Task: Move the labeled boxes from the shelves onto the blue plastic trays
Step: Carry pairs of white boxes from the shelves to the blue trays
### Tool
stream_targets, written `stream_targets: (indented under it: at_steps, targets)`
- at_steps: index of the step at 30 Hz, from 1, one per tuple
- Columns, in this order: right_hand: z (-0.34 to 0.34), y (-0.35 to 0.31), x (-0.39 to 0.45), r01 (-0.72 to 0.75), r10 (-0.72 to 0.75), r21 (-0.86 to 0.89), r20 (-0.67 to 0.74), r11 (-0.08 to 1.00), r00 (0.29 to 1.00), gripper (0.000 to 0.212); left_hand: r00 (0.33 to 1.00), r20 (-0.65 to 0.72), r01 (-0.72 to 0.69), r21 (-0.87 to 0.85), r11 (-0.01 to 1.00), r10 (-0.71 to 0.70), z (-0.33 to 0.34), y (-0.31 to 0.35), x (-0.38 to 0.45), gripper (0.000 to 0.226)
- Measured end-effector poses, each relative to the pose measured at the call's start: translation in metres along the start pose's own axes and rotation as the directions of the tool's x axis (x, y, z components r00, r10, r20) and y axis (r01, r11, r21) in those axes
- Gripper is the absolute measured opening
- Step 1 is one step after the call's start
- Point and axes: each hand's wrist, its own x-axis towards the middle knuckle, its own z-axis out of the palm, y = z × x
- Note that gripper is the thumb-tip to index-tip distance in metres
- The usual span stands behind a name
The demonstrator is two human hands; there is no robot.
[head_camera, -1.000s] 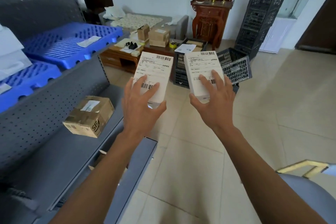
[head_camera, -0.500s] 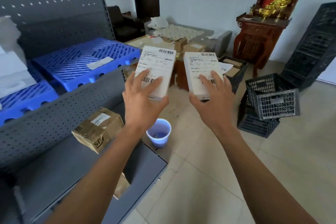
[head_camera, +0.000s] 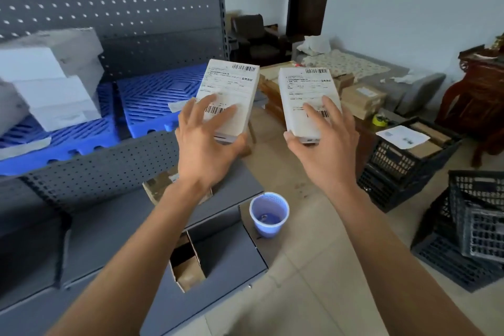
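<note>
Shelving filled the left, its blue tray (head_camera: 152,101) just left of the left hand (head_camera: 207,142). Each hand gripped one upright box: left box (head_camera: 229,90) nearer the tray, right hand (head_camera: 324,144) with right box (head_camera: 308,98) farther.

Two white labeled boxes were counted in the air, one (head_camera: 228,95) gripped by the left hand (head_camera: 203,142) and one (head_camera: 308,101) by the right hand (head_camera: 326,144). Two blue plastic trays were seen on the shelf, one (head_camera: 152,101) just beside the other (head_camera: 58,139), with about three white boxes (head_camera: 51,87) stacked on the nearer-left tray. One brown carton (head_camera: 161,185) was counted on the lower shelf, one lilac cup (head_camera: 268,214) near its corner, and roughly four black crates (head_camera: 401,169) were counted on the floor at the right; their exact number could not be told
</note>
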Motion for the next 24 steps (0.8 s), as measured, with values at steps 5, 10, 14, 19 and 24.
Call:
stream_targets:
  at_steps: [5, 10, 14, 19, 24]
  targets:
    - [0.029, -0.020, 0.032, 0.093, -0.095, 0.053, 0.035, 0.994, 0.995, 0.065, 0.997, -0.040, 0.063, 0.037, 0.997, -0.062, -0.019, -0.023, 0.018, 0.056]
    - [0.070, -0.050, 0.060, 0.151, -0.155, 0.053, 0.064, 0.987, 0.986, 0.065, 0.988, -0.079, 0.140, 0.078, 0.987, -0.134, -0.036, -0.053, 0.040, 0.056]
    - [0.098, -0.075, 0.080, 0.178, -0.184, 0.055, 0.124, 0.983, 0.975, 0.064, 0.981, -0.099, 0.178, 0.097, 0.979, -0.168, -0.043, -0.079, 0.062, 0.053]
    - [0.119, -0.092, 0.106, 0.176, -0.187, 0.080, 0.158, 0.981, 0.970, 0.065, 0.973, -0.105, 0.218, 0.107, 0.970, -0.207, -0.051, -0.103, 0.088, 0.061]
    - [0.137, -0.102, 0.130, 0.126, -0.151, 0.141, 0.185, 0.982, 0.971, 0.066, 0.967, -0.105, 0.246, 0.129, 0.961, -0.233, -0.053, -0.127, 0.106, 0.061]
